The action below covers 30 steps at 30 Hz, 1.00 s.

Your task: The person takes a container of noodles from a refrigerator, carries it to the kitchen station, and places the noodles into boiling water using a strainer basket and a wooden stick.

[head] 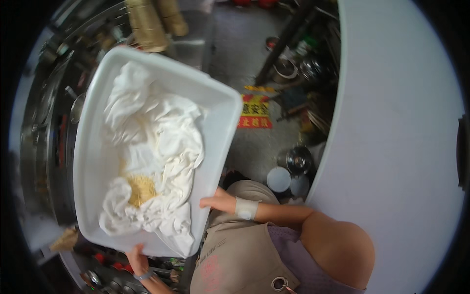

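A white plastic tub (221,106) is held in front of me, its open top facing up. My left hand (138,260), with a band on the wrist, grips its near short rim. My right hand (220,201) grips the long side on the right, thumb over the rim; a pale wrap circles that wrist. Inside the tub lies a crumpled white cloth (180,136), bunched toward the far end and along the right. A clump of thin yellow strands (142,191), perhaps noodles, shows between the folds. The cloth hides part of the tub's floor.
Steel counters with utensils, among them a ladle (77,108), run along the left. Brown paper bags (148,29) stand beyond the tub. A floor sign (256,110) bears writing. Pots (285,70) and a round white lid (278,179) sit right of the walkway, beside a large white surface (396,110).
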Motion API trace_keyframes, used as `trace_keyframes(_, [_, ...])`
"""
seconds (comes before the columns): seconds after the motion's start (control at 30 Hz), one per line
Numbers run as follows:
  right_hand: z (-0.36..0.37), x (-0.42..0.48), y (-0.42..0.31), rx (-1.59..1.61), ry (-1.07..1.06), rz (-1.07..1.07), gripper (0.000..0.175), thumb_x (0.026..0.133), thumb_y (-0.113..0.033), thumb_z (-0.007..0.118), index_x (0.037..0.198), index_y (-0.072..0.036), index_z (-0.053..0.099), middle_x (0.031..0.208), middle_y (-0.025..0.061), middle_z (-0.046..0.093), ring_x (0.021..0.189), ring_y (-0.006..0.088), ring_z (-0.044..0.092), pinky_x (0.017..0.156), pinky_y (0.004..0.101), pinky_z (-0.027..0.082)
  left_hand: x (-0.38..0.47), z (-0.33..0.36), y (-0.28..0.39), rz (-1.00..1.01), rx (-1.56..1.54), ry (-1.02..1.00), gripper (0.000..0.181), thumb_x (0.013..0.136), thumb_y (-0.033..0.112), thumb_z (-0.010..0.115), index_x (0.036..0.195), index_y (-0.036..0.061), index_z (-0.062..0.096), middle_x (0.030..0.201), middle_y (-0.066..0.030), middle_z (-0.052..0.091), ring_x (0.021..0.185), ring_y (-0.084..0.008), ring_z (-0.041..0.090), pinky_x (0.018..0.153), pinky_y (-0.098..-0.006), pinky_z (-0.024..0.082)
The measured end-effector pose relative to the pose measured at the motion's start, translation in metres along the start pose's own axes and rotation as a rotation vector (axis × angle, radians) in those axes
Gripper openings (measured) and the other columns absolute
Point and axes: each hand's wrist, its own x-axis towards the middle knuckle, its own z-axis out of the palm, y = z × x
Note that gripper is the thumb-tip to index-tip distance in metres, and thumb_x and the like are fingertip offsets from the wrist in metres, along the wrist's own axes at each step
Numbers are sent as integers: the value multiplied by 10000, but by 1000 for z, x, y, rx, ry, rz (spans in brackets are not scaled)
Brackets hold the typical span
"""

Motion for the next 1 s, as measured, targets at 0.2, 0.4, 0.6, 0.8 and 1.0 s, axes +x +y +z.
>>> trace_keyframes(0.2, [-23,-158,-37,509,189,89,417,710,-110,598,1099,-9,489,961,81,545,878,181,554,687,332,485,-72,128,157,-113,285,-266,393,712,28,553,1092,-60,509,954,-98,584,844,-187,579,726,-290,471])
trace_keyframes(0.4, [-81,-147,-8,745,513,-68,612,851,-147,569,1361,-114,233,1310,104,385,1183,270,437,927,449,421,6,251,100,-294,410,-443,268,698,76,584,940,-39,586,783,-73,604,618,-150,587,470,-265,455])
trace_keyframes(0.6, [-147,-150,87,786,842,10,792,821,-320,655,1396,-132,145,1206,156,451,969,258,581,789,404,509,84,422,-63,-399,459,-586,171,669,69,613,817,-17,611,648,-74,590,491,-171,567,366,-273,433])
trace_keyframes(0.8, [-224,-132,101,753,905,157,662,855,-224,598,1359,6,236,1233,173,479,1015,275,565,854,372,472,183,585,-258,-478,284,-606,214,676,120,646,825,-32,632,664,-85,612,497,-174,577,383,-281,448])
trace_keyframes(1.0, [-198,-142,158,698,1055,132,296,893,-228,572,1134,-62,528,1027,73,603,892,179,610,735,320,508,213,665,-347,-505,206,-688,325,675,46,629,989,-23,583,809,-140,623,590,-224,615,422,-320,488])
